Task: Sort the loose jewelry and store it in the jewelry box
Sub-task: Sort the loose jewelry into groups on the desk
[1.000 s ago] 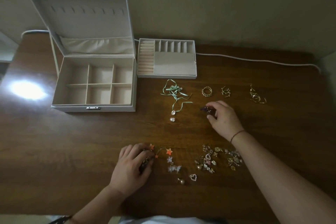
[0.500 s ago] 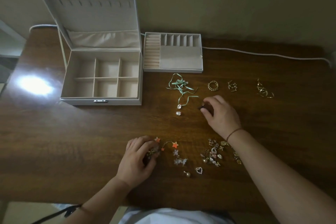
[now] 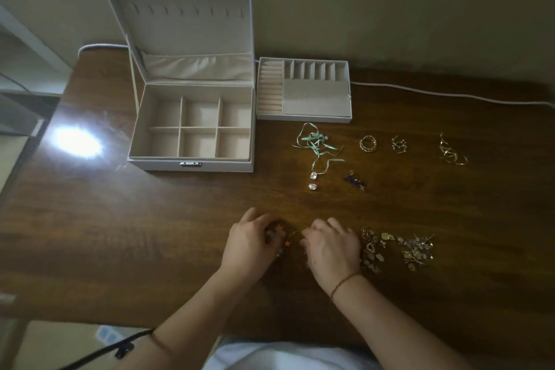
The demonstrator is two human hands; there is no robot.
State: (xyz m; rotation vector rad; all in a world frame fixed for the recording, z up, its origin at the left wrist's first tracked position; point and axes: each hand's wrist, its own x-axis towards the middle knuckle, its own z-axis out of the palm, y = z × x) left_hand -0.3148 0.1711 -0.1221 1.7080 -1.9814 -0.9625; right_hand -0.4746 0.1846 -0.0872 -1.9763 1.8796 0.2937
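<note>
Two bare hands work at the near middle of the dark brown wooden table [image 3: 150, 234], close together. Left hand [image 3: 249, 245]: fingers curled down around small pieces by an orange star charm [image 3: 280, 228]; grip closed on the thin star-charm wire piece [image 3: 292, 234]. Right hand [image 3: 332, 246]: fingertips curled onto the other end of the same wire piece; grip appears to pinch it, contact partly hidden. A thin dark cord bracelet [image 3: 342, 282] sits on the right wrist.

Loose jewelry, right of the hands: a heap of small gold and pale earrings [image 3: 372, 252], just beside the right hand, and a second heap of gold studs [image 3: 416, 251] further right. Mid-table: small dark purple piece [image 3: 353, 179]; pale green ribbon tangle [image 3: 316, 146] with two clear crystal drops [image 3: 313, 180] near it. Far right row: coiled gold ring [image 3: 368, 143], small gold wire piece [image 3: 399, 145], gold twisted cuff [image 3: 450, 152], well apart from one another.

White jewelry box [image 3: 192, 164], far left: lid upright, six beige compartments, all holding nothing. Its white removable tray [image 3: 303, 119] lies just right of the box, with ring rolls and slots. A white cable [image 3: 450, 95] runs along the far edge.
</note>
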